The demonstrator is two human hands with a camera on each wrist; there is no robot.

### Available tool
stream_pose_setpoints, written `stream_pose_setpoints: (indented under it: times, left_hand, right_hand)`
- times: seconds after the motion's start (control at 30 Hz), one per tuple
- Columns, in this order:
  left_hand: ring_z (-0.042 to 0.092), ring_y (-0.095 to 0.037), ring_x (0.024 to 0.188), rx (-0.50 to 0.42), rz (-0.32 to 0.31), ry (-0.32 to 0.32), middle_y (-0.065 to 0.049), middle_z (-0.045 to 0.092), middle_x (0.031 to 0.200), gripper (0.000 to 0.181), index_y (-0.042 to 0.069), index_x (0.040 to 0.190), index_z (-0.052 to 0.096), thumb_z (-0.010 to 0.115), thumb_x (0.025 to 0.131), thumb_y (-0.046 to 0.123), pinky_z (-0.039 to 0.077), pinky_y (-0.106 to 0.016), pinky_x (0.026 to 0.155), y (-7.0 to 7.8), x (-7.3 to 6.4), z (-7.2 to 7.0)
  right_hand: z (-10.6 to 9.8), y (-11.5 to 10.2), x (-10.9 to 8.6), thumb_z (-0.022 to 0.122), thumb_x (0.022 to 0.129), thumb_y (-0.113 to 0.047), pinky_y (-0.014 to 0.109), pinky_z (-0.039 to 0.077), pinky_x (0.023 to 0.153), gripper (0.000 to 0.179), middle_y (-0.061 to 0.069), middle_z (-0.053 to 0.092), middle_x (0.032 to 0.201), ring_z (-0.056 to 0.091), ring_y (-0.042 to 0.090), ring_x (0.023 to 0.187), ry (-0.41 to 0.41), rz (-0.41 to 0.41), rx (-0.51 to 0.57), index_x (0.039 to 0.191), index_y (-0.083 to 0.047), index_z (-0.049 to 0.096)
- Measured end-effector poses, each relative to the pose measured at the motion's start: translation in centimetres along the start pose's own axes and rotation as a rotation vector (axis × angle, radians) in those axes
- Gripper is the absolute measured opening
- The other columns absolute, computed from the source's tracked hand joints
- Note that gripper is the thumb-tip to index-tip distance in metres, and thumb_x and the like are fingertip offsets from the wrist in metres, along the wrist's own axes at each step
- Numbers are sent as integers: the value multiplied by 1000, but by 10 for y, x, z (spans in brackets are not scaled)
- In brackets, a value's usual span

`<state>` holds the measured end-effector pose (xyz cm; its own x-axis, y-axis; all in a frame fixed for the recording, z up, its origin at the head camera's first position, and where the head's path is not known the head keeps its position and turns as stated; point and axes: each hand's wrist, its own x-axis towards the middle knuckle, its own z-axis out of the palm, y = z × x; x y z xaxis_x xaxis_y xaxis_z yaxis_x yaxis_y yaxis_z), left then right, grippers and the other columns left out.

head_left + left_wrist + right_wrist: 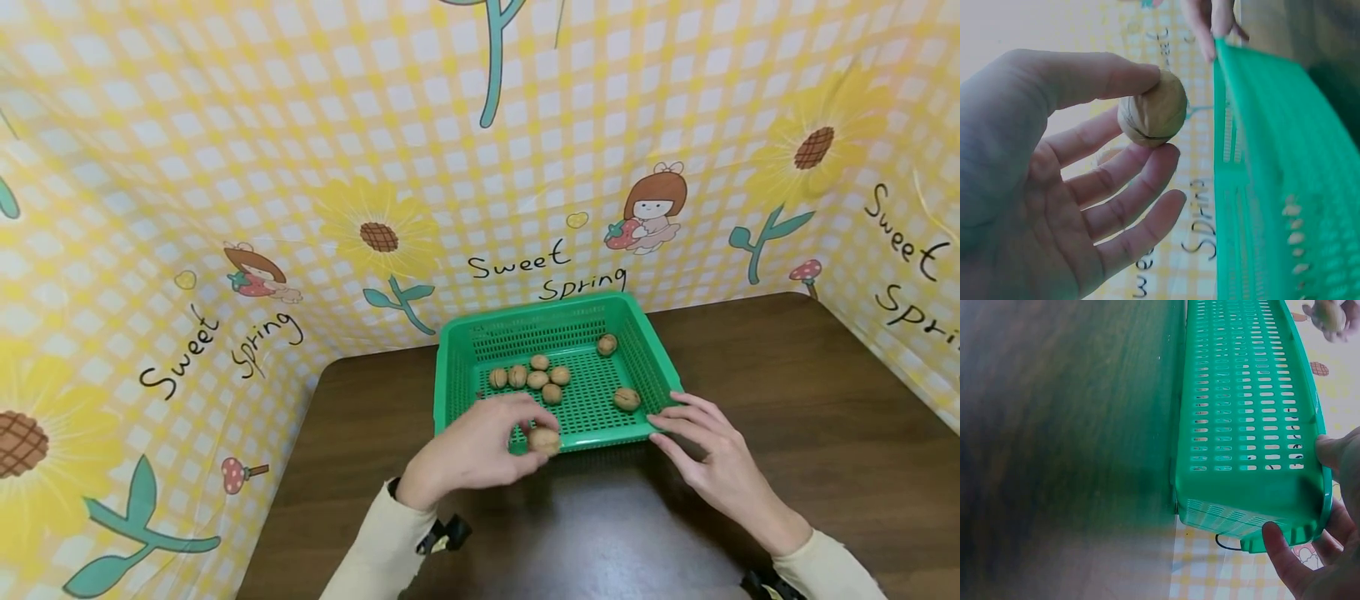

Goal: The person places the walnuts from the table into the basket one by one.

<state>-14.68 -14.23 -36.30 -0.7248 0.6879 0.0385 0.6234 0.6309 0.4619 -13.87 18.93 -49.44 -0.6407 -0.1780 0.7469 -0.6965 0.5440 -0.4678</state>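
My left hand is above the near rim of a green plastic basket, pinching a walnut between thumb and fingertips. In the left wrist view the walnut shows its tan shell and dark seam; the other fingers are spread and slightly bent. With thumb and fingers, my right hand holds the basket's near right corner. The right wrist view shows those fingers against the corner and rim. Inside the basket, several walnuts cluster left of centre, one walnut sits far right and another walnut near right.
The basket stands on a dark wooden table, close to its back edge. Behind and beside the table hangs a yellow checked cloth with flowers and lettering. Slotted walls surround the basket.
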Motion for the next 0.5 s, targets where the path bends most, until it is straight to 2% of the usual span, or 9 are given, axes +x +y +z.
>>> stream_pose_setpoints:
  times: [0.07,0.2,0.3,0.5]
  left_hand:
    - [65,-5,99,-1,-14,32,10,73,119,27,22,124,76,78,97,24,55,-31,93,-7,6,-8]
    - [66,-10,98,-16,-47,75,9,72,114,28,21,125,76,79,98,25,55,-33,86,-20,18,-18]
    - [66,-14,98,-36,-74,84,7,71,114,31,21,129,75,79,99,26,55,-32,80,-28,30,-23]
    - [69,-19,103,-26,-148,76,3,71,125,34,21,136,72,73,103,28,57,-37,81,-46,59,-37]
  right_hand:
    - [0,0,1,89,70,12,11,34,118,42,4,78,103,59,22,132,-4,1,-3,108,-5,84]
    - [-2,0,1,90,70,11,9,33,118,41,3,78,104,59,22,132,-16,9,-19,108,-6,84]
    - [-2,0,-1,90,70,11,8,32,118,41,3,78,104,59,23,131,-15,10,-24,107,-6,84]
    - [1,0,-2,89,70,12,10,33,118,42,3,78,104,59,24,132,-4,9,-11,108,-6,84]
